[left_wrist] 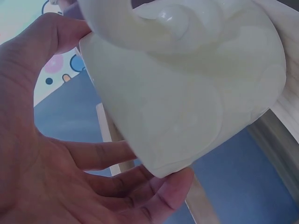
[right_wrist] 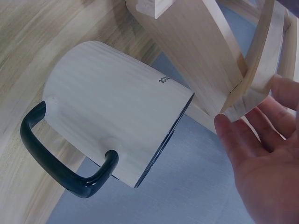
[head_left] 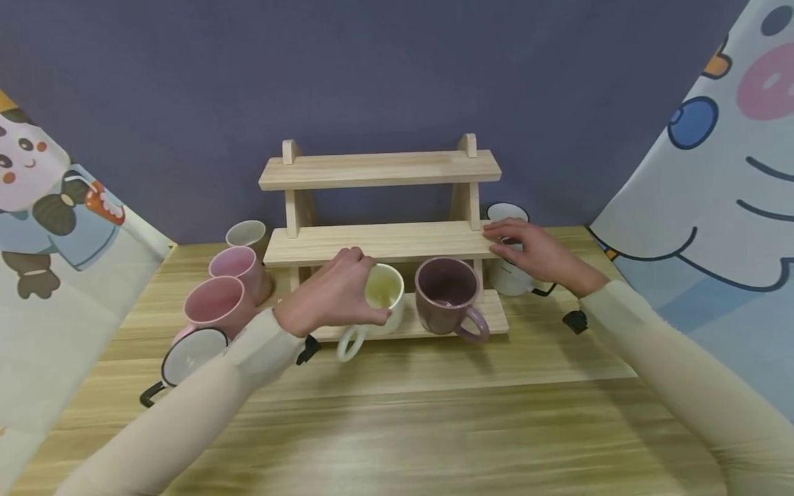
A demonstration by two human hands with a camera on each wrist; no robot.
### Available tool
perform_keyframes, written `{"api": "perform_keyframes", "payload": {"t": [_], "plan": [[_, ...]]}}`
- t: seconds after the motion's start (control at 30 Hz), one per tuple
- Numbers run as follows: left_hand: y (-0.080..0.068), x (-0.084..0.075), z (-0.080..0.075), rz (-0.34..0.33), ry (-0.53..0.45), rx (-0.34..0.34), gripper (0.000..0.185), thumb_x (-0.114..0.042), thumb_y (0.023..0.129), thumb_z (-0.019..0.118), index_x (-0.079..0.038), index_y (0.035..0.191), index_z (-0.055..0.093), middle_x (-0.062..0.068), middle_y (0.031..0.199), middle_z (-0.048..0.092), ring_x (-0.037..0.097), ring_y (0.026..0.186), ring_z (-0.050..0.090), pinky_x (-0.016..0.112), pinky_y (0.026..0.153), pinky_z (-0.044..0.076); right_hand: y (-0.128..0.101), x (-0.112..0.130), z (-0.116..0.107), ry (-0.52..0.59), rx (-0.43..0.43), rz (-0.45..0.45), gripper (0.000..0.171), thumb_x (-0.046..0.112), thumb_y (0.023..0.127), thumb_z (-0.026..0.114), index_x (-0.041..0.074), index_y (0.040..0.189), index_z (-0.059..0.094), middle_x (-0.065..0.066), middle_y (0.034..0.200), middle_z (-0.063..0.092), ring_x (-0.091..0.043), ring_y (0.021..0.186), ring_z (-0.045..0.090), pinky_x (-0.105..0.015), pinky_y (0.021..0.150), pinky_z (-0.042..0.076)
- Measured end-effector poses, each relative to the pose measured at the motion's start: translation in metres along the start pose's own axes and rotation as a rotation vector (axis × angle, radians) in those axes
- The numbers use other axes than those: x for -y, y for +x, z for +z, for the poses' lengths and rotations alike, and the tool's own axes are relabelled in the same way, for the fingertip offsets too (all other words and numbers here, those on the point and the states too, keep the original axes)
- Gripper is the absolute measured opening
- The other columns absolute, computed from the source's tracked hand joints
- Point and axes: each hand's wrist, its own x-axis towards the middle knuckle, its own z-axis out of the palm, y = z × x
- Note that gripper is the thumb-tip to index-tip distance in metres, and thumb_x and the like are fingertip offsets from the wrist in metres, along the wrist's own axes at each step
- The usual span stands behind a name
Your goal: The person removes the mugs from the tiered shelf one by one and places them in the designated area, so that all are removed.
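Note:
A cream-white mug (head_left: 383, 296) stands on the bottom board of a wooden three-tier shelf (head_left: 372, 244), its handle toward the front. My left hand (head_left: 338, 293) grips this mug near the rim, thumb on one side and fingers on the other; in the left wrist view, the mug's body (left_wrist: 187, 102) fills the middle. To its right on the same board sits a mauve mug (head_left: 443, 303), handle at front right. My right hand (head_left: 536, 251) holds the right end of the middle board, thumb and fingertips around its corner (right_wrist: 245, 105).
Below my right hand stands a white mug with a black handle (right_wrist: 117, 107), and behind it another black-rimmed white mug (head_left: 507, 212). Along the left are a beige mug (head_left: 248, 238), two pink mugs (head_left: 214, 303) and a black-rimmed white mug (head_left: 192, 355). A dark wall rises behind.

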Motion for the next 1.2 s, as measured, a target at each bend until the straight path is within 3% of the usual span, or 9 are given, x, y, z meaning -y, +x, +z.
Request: {"api": "perform_keyframes", "payload": {"t": [0.63,0.83,1.0,1.2], "plan": [[0.008,-0.007,0.006,0.025,0.045,-0.006,0.058,-0.050,0.064,0.071,-0.003,0.095,0.063,0.005,0.088,0.050,0.020,0.080,0.046,0.030,0.065,0.043,0.004,0.002,0.002,0.009,-0.005,0.003,0.033,0.011,0.093,0.061,0.000,0.124,0.059,-0.015,0.131,0.052,-0.033,0.118,0.047,-0.050,0.090,0.042],[0.005,-0.005,0.005,0.011,0.065,0.021,0.071,-0.058,0.071,0.071,0.000,0.110,0.062,0.010,0.098,0.053,0.023,0.087,0.048,0.034,0.072,0.046,0.002,0.001,0.002,-0.003,-0.008,-0.018,0.032,0.009,0.093,0.060,-0.002,0.123,0.059,-0.017,0.129,0.053,-0.035,0.117,0.047,-0.052,0.088,0.042],[0.001,0.002,-0.004,-0.008,0.049,0.011,0.079,-0.061,0.076,0.067,0.001,0.124,0.057,0.015,0.114,0.055,0.028,0.102,0.049,0.040,0.087,0.045,0.001,0.001,0.002,-0.001,-0.001,-0.009,0.033,0.011,0.093,0.060,-0.002,0.124,0.058,-0.017,0.129,0.052,-0.035,0.115,0.050,-0.052,0.086,0.043],[-0.008,0.021,-0.018,-0.062,0.022,-0.029,0.067,-0.051,0.088,0.059,0.002,0.129,0.052,0.019,0.121,0.054,0.033,0.113,0.047,0.044,0.096,0.038,0.000,0.000,0.000,0.042,0.017,0.018,0.033,0.010,0.094,0.059,-0.002,0.125,0.057,-0.016,0.132,0.050,-0.033,0.116,0.049,-0.048,0.088,0.046]]}}
